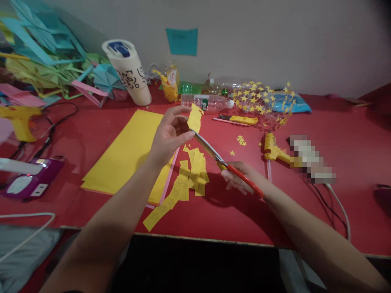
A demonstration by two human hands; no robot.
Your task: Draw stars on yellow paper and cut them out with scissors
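Observation:
My left hand (171,134) pinches a small strip of yellow paper (194,117) above the table. In my right hand (241,177) is a pair of scissors (241,177) with red handles, its blades pointing up and left to my left fingertips at the strip's lower end. Whether the blades touch the paper I cannot tell. Beneath both hands lie several yellow paper strips (183,185) with star outlines drawn on them. Small cut-out paper stars (241,141) rest to the right, one of them apart from the little pile.
A stack of yellow sheets (122,158) lies on the red table (226,219). Glue guns (273,147) sit at right and far left. Behind are a white tumbler (130,77), a clear plastic bottle (214,103), a yellow comb (244,119) and a star-covered clear object (253,99).

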